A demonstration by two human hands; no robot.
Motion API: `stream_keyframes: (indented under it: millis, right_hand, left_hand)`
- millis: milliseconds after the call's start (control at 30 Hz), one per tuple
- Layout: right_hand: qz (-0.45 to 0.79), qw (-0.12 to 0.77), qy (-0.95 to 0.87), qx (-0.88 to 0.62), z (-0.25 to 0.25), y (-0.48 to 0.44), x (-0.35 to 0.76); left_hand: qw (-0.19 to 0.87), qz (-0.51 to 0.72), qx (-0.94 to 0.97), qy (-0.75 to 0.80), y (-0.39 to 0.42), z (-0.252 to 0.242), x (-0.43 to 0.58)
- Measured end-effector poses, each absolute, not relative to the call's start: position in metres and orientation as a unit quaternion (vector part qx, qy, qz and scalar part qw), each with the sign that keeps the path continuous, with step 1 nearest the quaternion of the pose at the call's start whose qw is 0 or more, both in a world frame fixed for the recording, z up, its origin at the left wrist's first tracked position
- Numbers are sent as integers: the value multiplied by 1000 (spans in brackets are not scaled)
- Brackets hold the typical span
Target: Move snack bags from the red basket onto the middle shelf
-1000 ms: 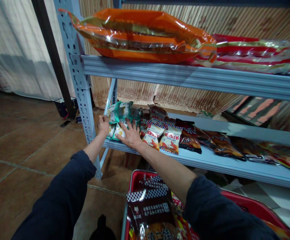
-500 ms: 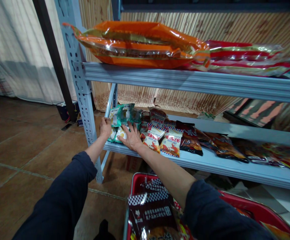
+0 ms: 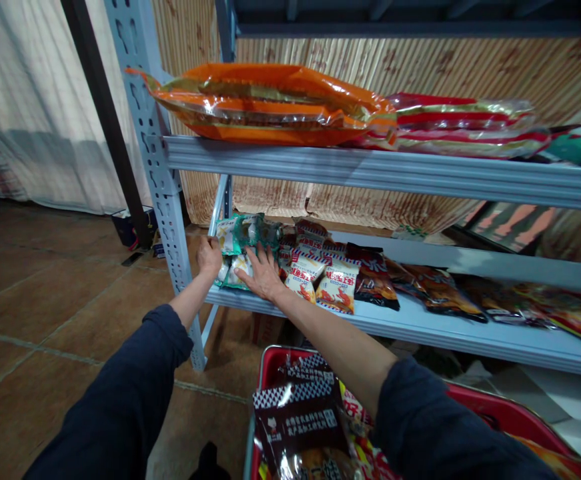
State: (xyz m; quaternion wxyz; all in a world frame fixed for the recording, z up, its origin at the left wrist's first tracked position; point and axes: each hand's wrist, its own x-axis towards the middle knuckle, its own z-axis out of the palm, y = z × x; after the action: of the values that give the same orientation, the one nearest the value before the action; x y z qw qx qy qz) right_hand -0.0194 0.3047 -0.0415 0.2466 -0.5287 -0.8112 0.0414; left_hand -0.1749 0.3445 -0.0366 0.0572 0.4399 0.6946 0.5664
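My left hand (image 3: 209, 257) is at the left end of the lower shelf, its fingers curled at the edge of a green-and-white snack packet (image 3: 227, 235); part of its grip is hidden. My right hand (image 3: 264, 272) lies with fingers spread on the front of the green packets, touching a lower green-and-white packet (image 3: 239, 272). More green packets are stacked behind and above it. Just right of my right hand stand white-and-orange snack packets (image 3: 337, 283) with striped edges, leaning back against others.
Dark snack bags (image 3: 440, 290) lie farther right on the lower shelf (image 3: 420, 333). Above, the upper shelf beam (image 3: 320, 167) carries a large orange bag (image 3: 270, 100) and red bags. A red basket (image 3: 273, 360) with brown bags stands below my right arm. A perforated upright (image 3: 163, 180) is at left.
The view has shifted slightly, so the upper shelf sits lower in the picture. Both hands stay at the green packets, which show almost no movement.
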Motion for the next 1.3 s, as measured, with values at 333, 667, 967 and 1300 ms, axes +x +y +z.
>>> stream_keyframes:
  millis: [333,667,967,1300]
  right_hand:
    - [55,336,-783,-521,-27,305,-15]
    - [79,325,-817,-469,-14,308,-33]
    - [137,373,-772,-495,-12,314,-45]
    - [129,344,-805,-467,-16,311,-48]
  left_hand:
    - [56,535,489,687,338,-35,-177]
    - [31,539,525,658,337,-43,-185]
    - [107,596,547,578,337,-39,-177]
    - [81,455,610,644,316,-25,-167]
